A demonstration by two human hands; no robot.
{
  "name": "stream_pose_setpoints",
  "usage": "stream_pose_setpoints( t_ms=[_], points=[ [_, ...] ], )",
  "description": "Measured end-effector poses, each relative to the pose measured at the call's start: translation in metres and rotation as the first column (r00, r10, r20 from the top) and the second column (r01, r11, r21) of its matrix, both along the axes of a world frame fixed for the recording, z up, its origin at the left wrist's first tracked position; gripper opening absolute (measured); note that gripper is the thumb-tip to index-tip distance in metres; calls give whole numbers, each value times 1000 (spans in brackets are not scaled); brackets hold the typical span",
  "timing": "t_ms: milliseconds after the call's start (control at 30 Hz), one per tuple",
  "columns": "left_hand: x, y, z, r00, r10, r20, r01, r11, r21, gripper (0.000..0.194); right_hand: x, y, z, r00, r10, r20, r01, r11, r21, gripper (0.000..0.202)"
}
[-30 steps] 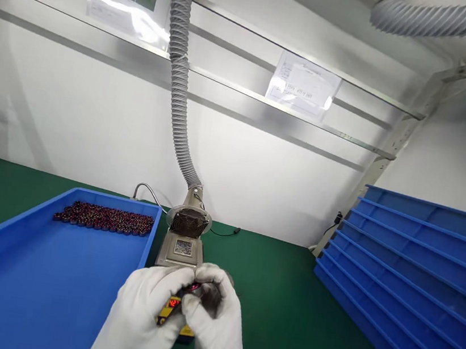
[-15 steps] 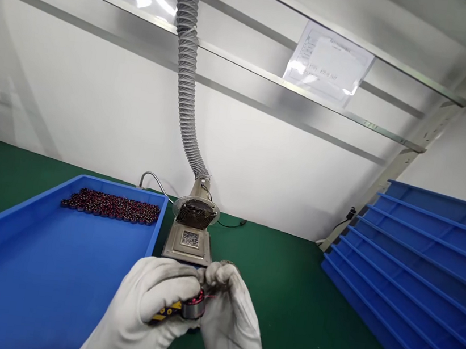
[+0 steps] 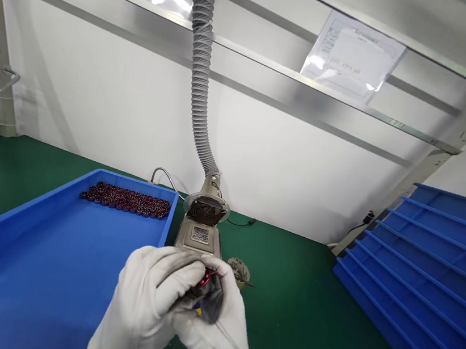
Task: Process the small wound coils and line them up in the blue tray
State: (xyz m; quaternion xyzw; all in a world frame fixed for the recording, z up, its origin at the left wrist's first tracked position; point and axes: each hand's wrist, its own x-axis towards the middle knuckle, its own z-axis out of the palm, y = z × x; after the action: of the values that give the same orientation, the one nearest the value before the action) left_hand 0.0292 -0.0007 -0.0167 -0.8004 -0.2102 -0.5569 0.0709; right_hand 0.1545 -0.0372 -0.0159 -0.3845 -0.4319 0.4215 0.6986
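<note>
while left hand (image 3: 141, 305) and right hand (image 3: 225, 319) pinch a red-wound part (image 3: 205, 278) between their closed fingers, green table (image 3: 286, 319) spreads beneath. left of grip: blue tray (image 3: 71, 256). just beyond: metal fixture (image 3: 200, 235). right, farther: stacked blue trays (image 3: 422, 268). above fixture: grey hose (image 3: 201, 73). farthest: white wall (image 3: 127, 92).

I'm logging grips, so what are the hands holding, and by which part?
Both hands hold a small part with red windings, apparently by its sides.
</note>
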Motion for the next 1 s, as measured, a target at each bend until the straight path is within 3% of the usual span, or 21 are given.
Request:
stream_pose_setpoints(
  t_ms=[67,167,333,467,567,700,833,933,1000],
  points=[
    [1,2,1,1000,-21,-4,21,1000,-23,24,0,-1,1,999,8,-37,-8,1000,13,23],
    [1,5,1,993,-116,1,115,984,-133,31,-1,-6,2,977,115,-178,-112,993,27,28],
    [-4,6,5,940,-337,52,338,900,-274,29,-4,-9,4,920,224,-322,-226,974,34,28],
    [-6,2,9,961,-275,30,272,922,-277,21,-2,-7,1,886,264,-382,-274,961,28,27],
    [-5,1,8,970,-241,-22,225,931,-288,30,2,-5,-4,881,265,-393,-268,962,47,25],
    [-2,3,3,986,-163,-27,149,948,-282,34,-1,-3,-7,941,143,-306,-139,990,35,23],
    [-2,3,1,996,-85,10,85,985,-149,27,-11,1,-3,992,-21,-127,20,1000,-10,29],
    [-4,3,2,995,-91,42,95,988,-120,22,-12,3,2,993,-22,-112,14,997,-73,23],
    [-5,3,2,993,-100,63,110,979,-171,21,-11,2,4,990,1,-139,-11,997,-71,22]
  ],
)
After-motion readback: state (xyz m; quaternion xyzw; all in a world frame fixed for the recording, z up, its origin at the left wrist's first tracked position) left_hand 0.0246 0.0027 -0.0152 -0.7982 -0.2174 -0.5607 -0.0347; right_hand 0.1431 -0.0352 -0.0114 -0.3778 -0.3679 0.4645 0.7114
